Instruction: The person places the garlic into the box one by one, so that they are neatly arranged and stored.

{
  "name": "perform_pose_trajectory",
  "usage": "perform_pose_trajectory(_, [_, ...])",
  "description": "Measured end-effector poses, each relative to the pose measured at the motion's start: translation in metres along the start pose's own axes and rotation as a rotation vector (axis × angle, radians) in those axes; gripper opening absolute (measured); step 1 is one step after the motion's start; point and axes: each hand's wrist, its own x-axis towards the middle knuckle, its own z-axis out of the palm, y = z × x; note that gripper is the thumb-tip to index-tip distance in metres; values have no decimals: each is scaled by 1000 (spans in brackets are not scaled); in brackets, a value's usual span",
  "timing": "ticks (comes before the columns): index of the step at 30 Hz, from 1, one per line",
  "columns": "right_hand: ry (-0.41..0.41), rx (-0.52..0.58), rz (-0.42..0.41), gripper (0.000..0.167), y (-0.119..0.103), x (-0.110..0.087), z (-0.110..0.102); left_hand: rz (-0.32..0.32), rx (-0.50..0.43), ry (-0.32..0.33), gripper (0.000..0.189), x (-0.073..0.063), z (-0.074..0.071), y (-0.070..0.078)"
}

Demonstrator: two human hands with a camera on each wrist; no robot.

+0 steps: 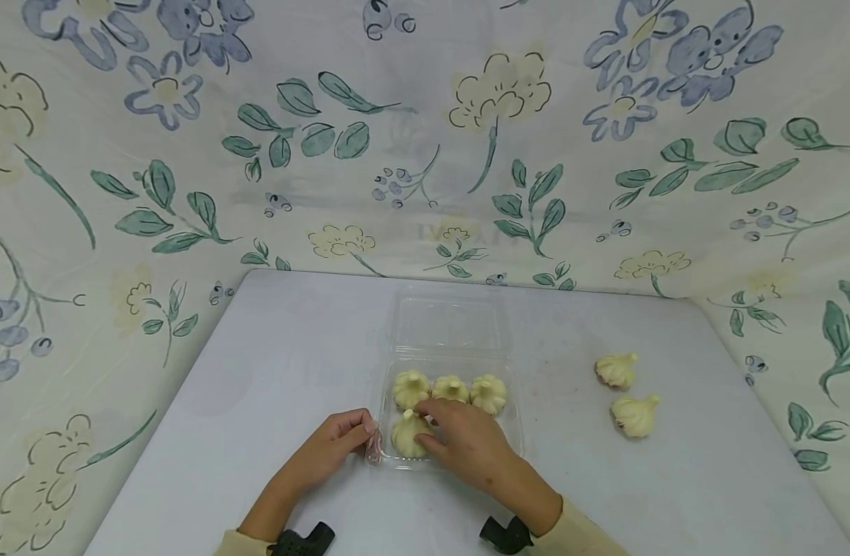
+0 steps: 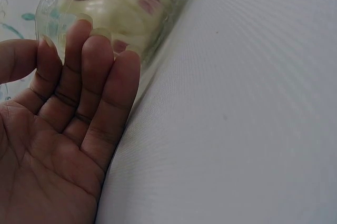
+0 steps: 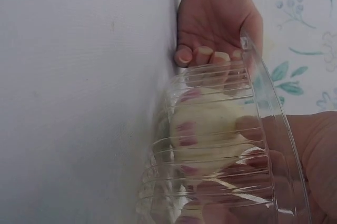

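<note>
A clear plastic clamshell container [image 1: 509,363] lies with its lid [image 1: 452,324] folded back. Three garlic bulbs line its back row, among them one at the left [image 1: 411,388] and one at the right [image 1: 489,394]. Another garlic bulb [image 1: 407,436] sits in the front left of the container, stem up. My right hand [image 1: 473,444] reaches in over the rim, with thumb and fingers around that front bulb. At the left side, my left hand [image 1: 337,442] pinches the container's rim; its fingertips [image 2: 97,50] lie along the ribbed wall in the left wrist view.
Two more garlic bulbs, one farther back [image 1: 615,371] and one nearer [image 1: 636,416], lie on the white table [image 1: 272,347] to the right of the container. A flower-printed cloth [image 1: 411,193] hangs behind the table and along both sides.
</note>
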Motion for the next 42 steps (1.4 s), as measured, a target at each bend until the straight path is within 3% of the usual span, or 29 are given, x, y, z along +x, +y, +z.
perform_pose_trajectory(18, [-3, 2, -2, 36, 3, -9, -10, -18, 3, 8, 30, 0, 0, 0])
perform_pose_trajectory(25, [1, -26, 48, 37, 9, -15, -18, -6, 6, 6, 30, 0, -1, 0])
perform_pose_trajectory(37, [82, -90, 168, 39, 25, -31, -43, -12, 8, 7, 29, 1, -1, 1])
perform_pose_trajectory(42, [155, -114, 165, 43, 36, -40, -53, -22, 21, 10, 31, 1, 0, 2])
